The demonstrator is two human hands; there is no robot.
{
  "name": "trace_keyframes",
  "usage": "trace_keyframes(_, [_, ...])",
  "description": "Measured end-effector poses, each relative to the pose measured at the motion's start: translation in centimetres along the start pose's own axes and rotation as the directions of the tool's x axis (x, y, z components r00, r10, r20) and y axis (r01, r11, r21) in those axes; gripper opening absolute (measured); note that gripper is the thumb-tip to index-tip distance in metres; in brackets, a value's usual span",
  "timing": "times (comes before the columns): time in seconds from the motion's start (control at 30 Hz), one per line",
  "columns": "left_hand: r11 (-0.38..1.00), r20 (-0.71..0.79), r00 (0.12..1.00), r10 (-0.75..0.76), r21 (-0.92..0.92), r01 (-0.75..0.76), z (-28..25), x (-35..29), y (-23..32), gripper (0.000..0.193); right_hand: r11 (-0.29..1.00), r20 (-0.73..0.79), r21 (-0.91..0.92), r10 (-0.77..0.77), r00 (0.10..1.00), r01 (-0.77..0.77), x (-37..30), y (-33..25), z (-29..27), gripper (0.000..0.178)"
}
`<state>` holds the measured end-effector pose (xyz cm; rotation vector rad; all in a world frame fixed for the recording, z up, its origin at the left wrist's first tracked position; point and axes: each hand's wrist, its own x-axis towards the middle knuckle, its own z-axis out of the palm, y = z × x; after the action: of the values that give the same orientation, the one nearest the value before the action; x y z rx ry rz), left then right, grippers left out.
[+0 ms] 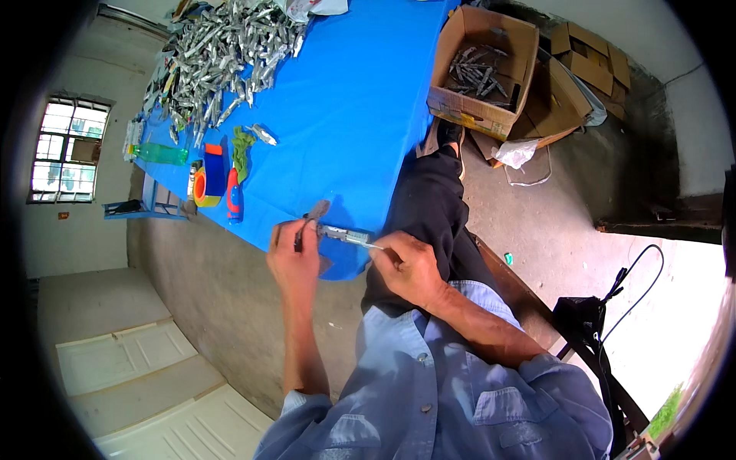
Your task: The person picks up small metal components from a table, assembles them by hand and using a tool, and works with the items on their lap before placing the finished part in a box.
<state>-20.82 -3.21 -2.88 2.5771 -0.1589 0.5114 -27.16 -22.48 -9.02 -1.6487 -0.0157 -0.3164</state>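
Over the near corner of the blue-covered table (349, 146), a slim silver metal part (345, 234) lies between my two hands. My left hand (295, 249) is closed round its left end, with a scrap of grey cloth (318, 210) sticking up at the fingertips. My right hand (410, 264) pinches a thin pale rod-like tip at its other end. Further left are a red-and-blue handled tool (233, 195), a crumpled green cloth (242, 152) and a roll of orange-yellow tape (202, 188). A single silver part (263, 135) lies apart behind them.
A large heap of similar silver parts (230, 54) covers the table's far left, near a green bottle (161, 153). At the right, an open cardboard box (479, 115) holds several more. Other cartons (594, 61) and a white plastic bag (516, 153) are on the floor.
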Motion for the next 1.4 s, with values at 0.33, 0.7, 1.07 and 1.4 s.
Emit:
trace_keyframes(0.33, [0.968,0.081,0.965,0.248,-0.059,-0.244,2.4,-2.5,4.2,0.013,0.992,-0.003,0.105,0.074,0.997,-0.073,0.1,0.5,0.3,0.011])
trace_keyframes(0.7, [0.988,0.035,0.997,0.074,-0.141,-0.068,2.4,-0.4,1.7,0.011,0.967,0.066,0.124,0.217,0.974,-0.224,0.3,0.1,0.4,0.011])
trace_keyframes(1.07, [0.970,0.118,0.993,-0.011,-0.242,0.040,0.7,-1.0,4.9,0.014,0.883,0.088,0.313,0.340,0.936,-0.350,0.1,0.9,0.3,0.017])
trace_keyframes(1.4, [0.958,0.048,0.957,0.286,-0.019,-0.285,3.2,-1.9,4.1,0.012,0.806,0.130,0.412,0.410,0.903,-0.425,0.8,-0.1,0.0,0.020])
